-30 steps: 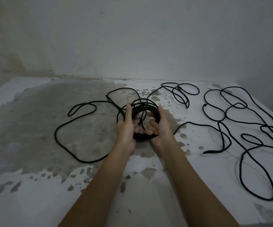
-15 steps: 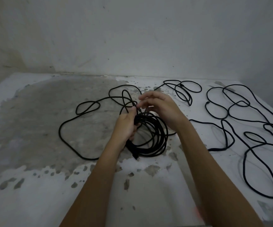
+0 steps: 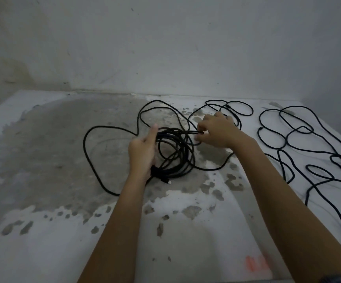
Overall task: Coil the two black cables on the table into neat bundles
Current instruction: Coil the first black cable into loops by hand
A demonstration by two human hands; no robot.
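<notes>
Cable coil point(image 3: 173, 154) sits in my left hand point(image 3: 142, 152), gripped tight; my right hand point(image 3: 216, 130) pinches one strand (keep each new loop the same size).

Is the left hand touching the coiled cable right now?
Touching. The head view shows the left hand gripping the near-left side of the coiled cable, its loops passing under the fingers.
</notes>
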